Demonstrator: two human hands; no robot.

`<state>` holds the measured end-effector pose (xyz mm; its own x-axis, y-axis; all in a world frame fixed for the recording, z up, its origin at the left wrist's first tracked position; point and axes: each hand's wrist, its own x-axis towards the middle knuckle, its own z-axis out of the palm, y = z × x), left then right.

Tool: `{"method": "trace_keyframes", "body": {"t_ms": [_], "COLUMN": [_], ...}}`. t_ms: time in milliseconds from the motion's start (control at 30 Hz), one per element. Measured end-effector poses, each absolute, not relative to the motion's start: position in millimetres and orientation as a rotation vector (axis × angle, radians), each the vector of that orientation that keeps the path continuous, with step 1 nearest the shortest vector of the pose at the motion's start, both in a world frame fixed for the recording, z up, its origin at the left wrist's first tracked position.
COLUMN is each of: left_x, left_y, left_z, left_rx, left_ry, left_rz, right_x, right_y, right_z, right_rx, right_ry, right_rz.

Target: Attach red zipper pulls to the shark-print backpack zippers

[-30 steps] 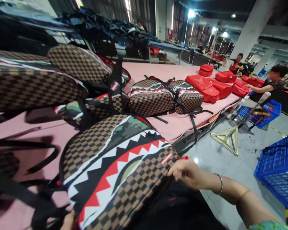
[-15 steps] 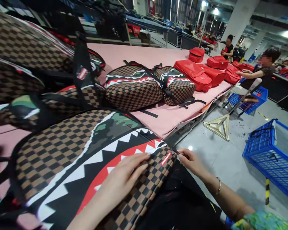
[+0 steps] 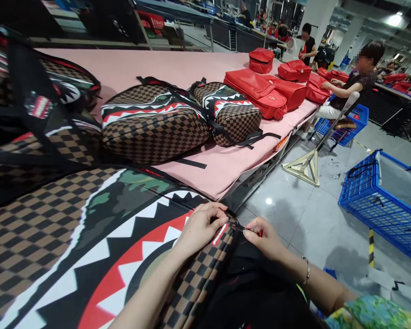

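A large bag (image 3: 55, 201) with brown-and-black checks, camouflage and a printed shark mouth lies in front of me. My left hand (image 3: 205, 224) rests on its right end, thumb and fingers closed on the edge beside a small red-and-white label (image 3: 219, 234). Just right of that edge, my right hand (image 3: 263, 235) pinches a small, thin dark tool (image 3: 239, 227), with a bit of red showing by the fingers. Its tip points at the bag's edge near my left fingertips. The tool's exact kind is hidden by my fingers.
Two smaller checked bags (image 3: 157, 132) lie on the pink table (image 3: 123, 64), more to the left. Red bags (image 3: 260, 91) sit farther along, near a seated person (image 3: 349, 87). A blue crate (image 3: 380, 205) and a triangular stand base (image 3: 303, 167) are on the floor.
My left hand has moved from lying flat on the bag up to its edge and closed there. My right hand has come close to it with the small tool. The view has shifted right.
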<state>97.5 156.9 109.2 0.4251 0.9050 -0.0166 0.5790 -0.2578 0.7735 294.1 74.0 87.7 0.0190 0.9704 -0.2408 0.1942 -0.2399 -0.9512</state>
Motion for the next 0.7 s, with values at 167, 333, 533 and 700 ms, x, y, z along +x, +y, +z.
{"method": "trace_keyframes", "body": {"t_ms": [167,333,533,700], "left_x": [97.5,100.0,92.2,72.7], "left_y": [157.0,156.2,157.5,154.6], "left_z": [111.4,113.6,115.7,115.6], "left_rx": [1.916,1.882,1.726,1.902], "left_ry": [1.261,1.269,1.475,1.482], "left_rz": [0.573,0.607,0.765,0.849], "right_x": [285.8,286.0,289.1,295.2], "right_y": [80.7,89.6,95.7,95.4], "right_z": [99.3,102.9,85.5,78.3], "right_rx": [-1.585,-1.51,-1.369,-1.311], "right_ry": [-1.414,-1.523,-1.38,-1.222], "right_rz": [1.161,1.122,1.311,1.361]}}
